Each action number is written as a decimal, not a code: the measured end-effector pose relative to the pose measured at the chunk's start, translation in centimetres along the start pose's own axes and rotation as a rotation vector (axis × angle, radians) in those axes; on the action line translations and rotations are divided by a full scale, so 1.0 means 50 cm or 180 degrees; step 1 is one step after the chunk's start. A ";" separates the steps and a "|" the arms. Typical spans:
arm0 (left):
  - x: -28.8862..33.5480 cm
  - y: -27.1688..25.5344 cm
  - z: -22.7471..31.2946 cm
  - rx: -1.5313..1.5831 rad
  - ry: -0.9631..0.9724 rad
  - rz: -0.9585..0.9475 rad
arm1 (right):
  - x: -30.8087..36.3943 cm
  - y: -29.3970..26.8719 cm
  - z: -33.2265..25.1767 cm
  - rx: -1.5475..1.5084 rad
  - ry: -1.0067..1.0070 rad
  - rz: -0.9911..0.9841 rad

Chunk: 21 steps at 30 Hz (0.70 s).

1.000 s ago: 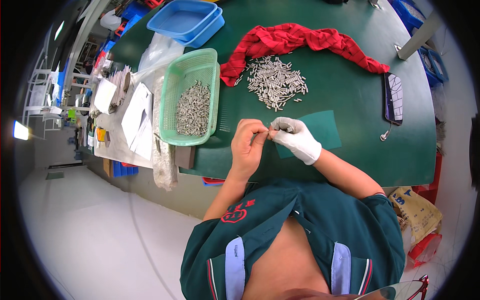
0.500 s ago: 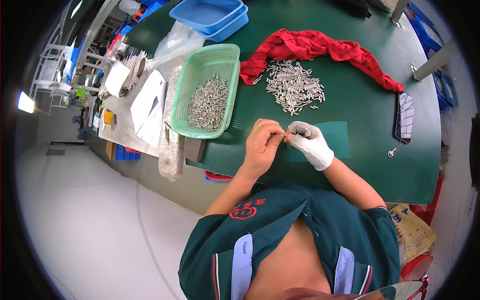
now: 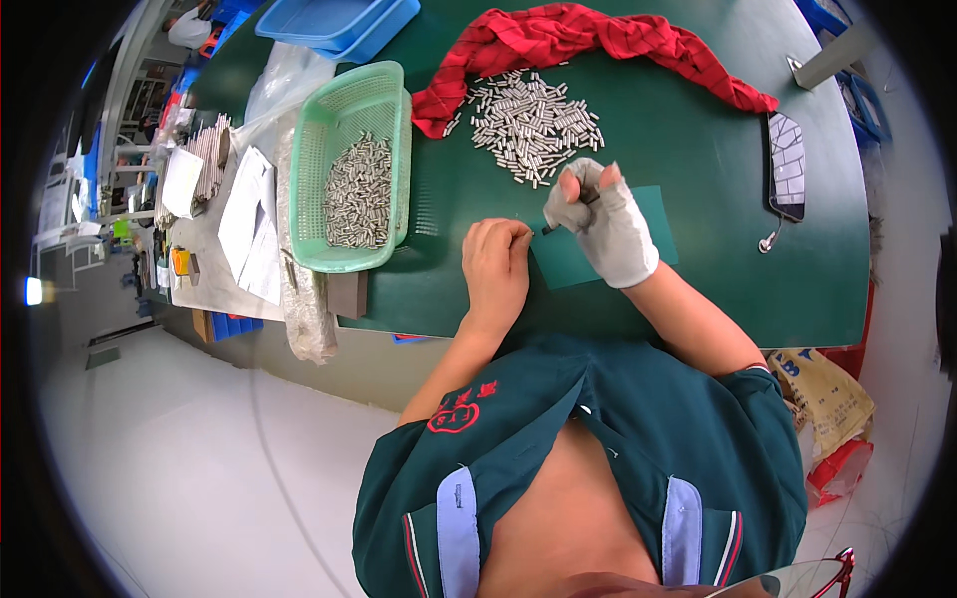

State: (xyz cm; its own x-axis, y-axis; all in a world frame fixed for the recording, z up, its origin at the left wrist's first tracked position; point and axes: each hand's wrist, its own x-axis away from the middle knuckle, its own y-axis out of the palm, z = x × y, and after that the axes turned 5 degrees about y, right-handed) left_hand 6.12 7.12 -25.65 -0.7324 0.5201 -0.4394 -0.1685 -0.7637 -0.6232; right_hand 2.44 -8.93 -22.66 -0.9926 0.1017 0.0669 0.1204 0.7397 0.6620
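Observation:
My bare left hand (image 3: 496,264) is over the green table at the near middle, fingers bent and held together. Its fingertips point down, so I cannot see what they hold, if anything. My right hand (image 3: 610,237) wears a white glove that leaves the thumb and a fingertip bare. Its fingers are curled above a flat green sheet (image 3: 653,224), and whatever is inside them is hidden. Just beyond the hands lies a loose pile of short silvery metal pins (image 3: 533,125). Left of my left hand, a light green plastic basket (image 3: 401,189) holds many similar pins.
A crumpled red checked cloth (image 3: 568,30) curves behind the pile. At the right lies a dark phone (image 3: 786,164) with a cracked-looking pattern. Blue trays (image 3: 384,30) stand at the back left. Left of the basket are white papers (image 3: 249,224) and plastic wrap (image 3: 304,309).
My hands were together at the fingertips; now they are apart. The right hand has lifted and turned its fingers upward, while the left has turned palm down. The whole view has shifted.

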 end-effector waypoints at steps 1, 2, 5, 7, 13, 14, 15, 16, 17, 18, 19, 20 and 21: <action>0.003 0.007 -0.003 -0.0369 0.0177 0.0038 | -0.001 -0.003 0.000 -0.0019 0.0012 0.0050; 0.007 0.012 -0.005 -0.0353 0.0165 -0.0009 | -0.005 -0.008 0.000 -0.0170 0.0065 -0.0031; 0.013 0.021 -0.004 -0.0565 0.0102 -0.0177 | -0.009 -0.017 0.002 -0.0364 0.0091 -0.0018; 0.016 0.023 0.003 -0.0632 0.0087 -0.0128 | -0.010 -0.028 0.011 -0.0633 0.0128 -0.0229; 0.018 0.022 0.003 -0.0495 0.0070 -0.0148 | -0.012 -0.023 0.013 -0.0705 0.0163 -0.0070; 0.018 0.022 0.002 -0.0490 0.0067 -0.0163 | -0.012 -0.023 0.013 -0.0727 0.0194 -0.0029; 0.018 0.022 0.002 -0.0485 0.0088 -0.0154 | -0.012 -0.023 0.012 -0.0735 0.0197 -0.0019; 0.018 0.022 0.002 -0.0480 0.0110 -0.0143 | -0.012 -0.022 0.012 -0.0705 0.0186 -0.0027; 0.018 0.022 0.003 -0.0477 0.0107 -0.0154 | -0.011 -0.022 0.012 -0.0675 0.0175 -0.0037; 0.017 0.021 0.004 -0.0488 0.0098 -0.0169 | -0.012 -0.021 0.011 -0.0679 0.0174 -0.0027; 0.017 0.021 0.004 -0.0499 0.0090 -0.0184 | -0.012 -0.020 0.010 -0.0678 0.0195 -0.0014; 0.018 0.021 0.003 -0.0495 0.0090 -0.0193 | -0.012 -0.019 0.010 -0.0676 0.0215 -0.0002; 0.019 0.021 0.003 -0.0503 0.0083 -0.0190 | -0.013 -0.019 0.011 -0.0678 0.0215 0.0001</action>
State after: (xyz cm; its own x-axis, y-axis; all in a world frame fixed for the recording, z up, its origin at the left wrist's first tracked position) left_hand 5.16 6.74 -26.65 -0.7065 0.5740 -0.4139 -0.1038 -0.6626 -0.7418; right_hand 2.96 -9.34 -23.75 -0.9923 0.0519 0.1123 0.1215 0.5817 0.8043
